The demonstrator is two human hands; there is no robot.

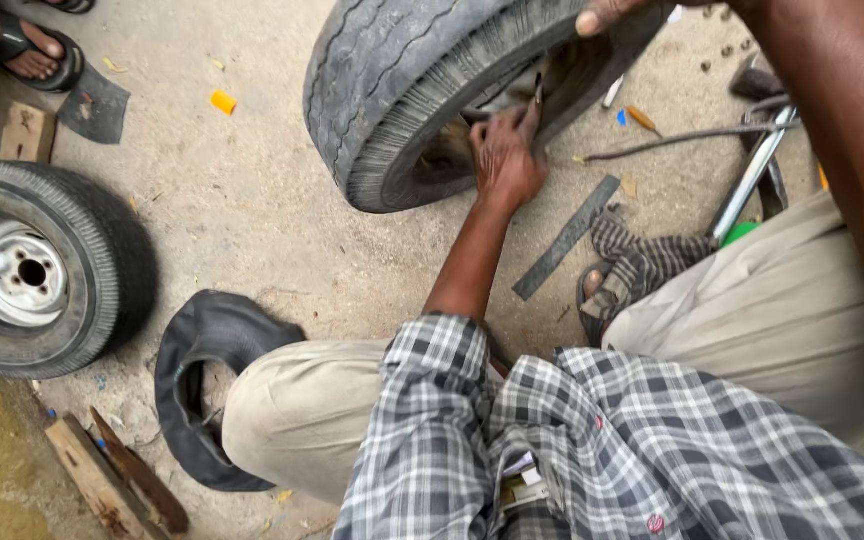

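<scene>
Dusty concrete workshop floor. Worn grey rubber tyre (422, 90) upright, tilted, straight ahead of knees. Left hand (505, 160) inside opening, fingers pinching thin dark tool (537, 95) against inner bead. Right hand (607, 14) nearer top, pressing tread edge; its grip cannot tell.

- A grey-black, ribbed tread is being shown by the worn tyre (402, 90).
- A silver-grey rim is being carried by the black wheel (37, 270).
- A grey, white and black check is being displayed by the shirt (642, 450).
- Beige is being shown by the trousers (792, 300).
- Matt black is being shown by the inner tube (202, 340).
- Orange is being shown by a small scrap (223, 102) on the sandy floor (232, 200).
- Brown and grey stripes are being shown by the sandal (632, 265).
</scene>
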